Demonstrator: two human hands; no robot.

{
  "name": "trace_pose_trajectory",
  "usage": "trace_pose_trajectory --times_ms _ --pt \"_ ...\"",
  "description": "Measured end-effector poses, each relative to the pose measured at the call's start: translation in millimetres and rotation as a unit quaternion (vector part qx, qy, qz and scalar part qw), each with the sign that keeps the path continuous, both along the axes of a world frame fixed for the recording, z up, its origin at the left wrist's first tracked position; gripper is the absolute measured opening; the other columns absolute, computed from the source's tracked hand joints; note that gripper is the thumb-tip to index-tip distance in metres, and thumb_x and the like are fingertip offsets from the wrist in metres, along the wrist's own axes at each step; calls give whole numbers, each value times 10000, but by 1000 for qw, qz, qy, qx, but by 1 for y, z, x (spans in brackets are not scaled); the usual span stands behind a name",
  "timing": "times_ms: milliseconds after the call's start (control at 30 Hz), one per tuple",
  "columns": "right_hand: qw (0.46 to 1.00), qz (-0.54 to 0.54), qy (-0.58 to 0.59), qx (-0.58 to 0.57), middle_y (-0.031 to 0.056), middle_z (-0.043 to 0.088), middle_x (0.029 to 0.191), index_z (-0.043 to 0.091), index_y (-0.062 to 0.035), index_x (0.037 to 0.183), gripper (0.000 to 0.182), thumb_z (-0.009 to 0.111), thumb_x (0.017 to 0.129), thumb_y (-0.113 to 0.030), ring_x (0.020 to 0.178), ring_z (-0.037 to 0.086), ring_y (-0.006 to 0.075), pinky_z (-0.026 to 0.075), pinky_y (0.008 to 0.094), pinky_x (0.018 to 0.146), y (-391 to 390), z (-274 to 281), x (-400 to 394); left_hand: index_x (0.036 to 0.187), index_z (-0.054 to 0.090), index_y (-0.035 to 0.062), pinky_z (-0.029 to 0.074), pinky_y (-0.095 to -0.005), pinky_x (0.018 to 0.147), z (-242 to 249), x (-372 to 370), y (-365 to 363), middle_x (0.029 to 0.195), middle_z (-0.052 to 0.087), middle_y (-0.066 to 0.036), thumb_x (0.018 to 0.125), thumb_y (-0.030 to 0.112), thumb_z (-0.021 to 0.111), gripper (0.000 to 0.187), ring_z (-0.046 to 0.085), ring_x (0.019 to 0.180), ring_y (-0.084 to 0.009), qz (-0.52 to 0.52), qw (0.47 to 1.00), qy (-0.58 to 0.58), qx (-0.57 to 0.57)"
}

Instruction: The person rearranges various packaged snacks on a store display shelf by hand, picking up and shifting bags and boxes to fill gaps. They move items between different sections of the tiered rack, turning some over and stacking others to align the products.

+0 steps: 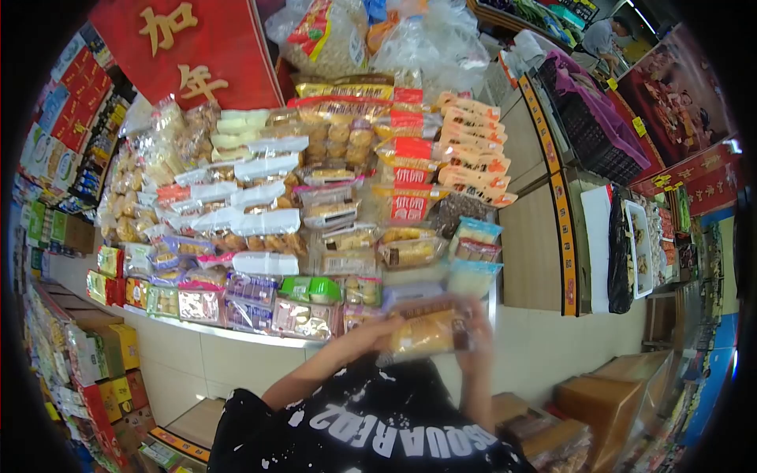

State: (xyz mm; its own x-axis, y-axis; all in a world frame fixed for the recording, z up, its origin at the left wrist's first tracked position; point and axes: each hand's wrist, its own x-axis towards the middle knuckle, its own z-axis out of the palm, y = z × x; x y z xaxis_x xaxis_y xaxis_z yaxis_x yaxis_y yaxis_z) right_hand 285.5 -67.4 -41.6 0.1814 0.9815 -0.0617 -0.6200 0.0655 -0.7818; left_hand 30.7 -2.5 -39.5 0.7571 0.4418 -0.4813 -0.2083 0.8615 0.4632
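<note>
A clear plastic pack of bread point(430, 331), yellowish with a brown label, is held in front of my chest at the front edge of the display. My left hand point(377, 334) is closed on its left end. At its right end, my right hand point(476, 340) grips the wrapper, blurred by motion, so single fingers are hard to make out. Just beyond the pack lie a pale purple package point(414, 293) and white-and-blue bags point(476, 274) of snacks.
Rows of bagged pastries point(264, 221) cover the display, with red-and-yellow snack bags point(406, 205) at its right. A red sign point(197, 55) stands behind. Cardboard boxes point(599, 406) sit on the floor to the right. Another person point(603, 39) is at the far upper right.
</note>
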Motion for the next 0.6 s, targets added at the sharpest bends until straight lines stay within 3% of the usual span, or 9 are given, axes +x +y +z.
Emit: trace_pose_trajectory --times_ms 33,167,233,267,367,400,467,500,600 --pt "999 15 -38 8 193 404 1501 420 47 1445 506 555 1009 -170 1344 448 339 423 473 1094 -6 0 -4 1495 344 23 470 -336 1008 -4 -4 1 1379 546 -106 964 456 627 741 583 1176 -186 -33 999 39 7" --pt "973 -4 -227 -32 180 388 1542 436 -88 1468 542 448 1029 -405 1407 384 333 324 487 1153 -12 5 -11 1459 380 -13 486 -313 989 -17 -5 9 1320 587 -113 932 318 710 704 584 1186 -193 -30 998 54 27" --pt "922 32 -298 -245 194 419 1475 488 -40 1403 436 519 970 -80 1343 453 353 412 455 1101 -21 -11 -1 1465 374 -28 439 -325 1039 -16 0 7 1327 570 -127 920 342 722 745 537 1224 -209 -47 964 68 253" --pt "894 45 -315 -314 199 429 1452 506 -25 1381 436 543 950 29 1321 476 360 442 444 1083 -27 -13 0 1472 374 -35 381 -331 1091 -16 1 8 1356 545 -151 931 401 693 765 482 1277 -224 -73 958 68 268" --pt "959 36 -75 -272 172 459 1392 371 -86 1474 608 649 934 -109 1278 498 346 463 442 1066 -46 4 -10 1463 397 -27 475 -327 992 -21 2 8 1333 575 -161 972 406 621 692 587 1156 -235 -104 952 105 266" --pt "958 33 -74 -273 172 459 1392 371 -86 1474 608 649 934 -109 1278 498 346 463 442 1066 -51 4 -5 1463 397 -27 475 -327 992 -25 -1 7 1333 575 -161 972 406 621 692 587 1156 -235 -107 952 104 266" --pt "965 4 51 -257 176 468 1388 306 -107 1508 720 699 909 -169 1252 523 329 502 450 1012 -56 6 10 1456 420 0 551 -308 824 -38 -12 14 1259 639 -157 1006 361 552 592 674 976 -214 -116 991 48 55" --pt "965 -13 83 -249 174 473 1386 303 -104 1512 733 704 903 -179 1247 527 323 502 443 1010 -58 6 17 1456 420 0 551 -308 824 -46 -14 14 1259 639 -157 1006 361 552 592 674 976 -214 -120 990 48 57" --pt "968 -60 79 -232 170 487 1382 295 -94 1521 772 717 886 -210 1232 540 308 501 423 1002 -61 -3 27 1417 464 33 554 -273 674 -60 -28 9 1164 699 -135 1010 282 524 481 697 843 -175 23 984 129 119"
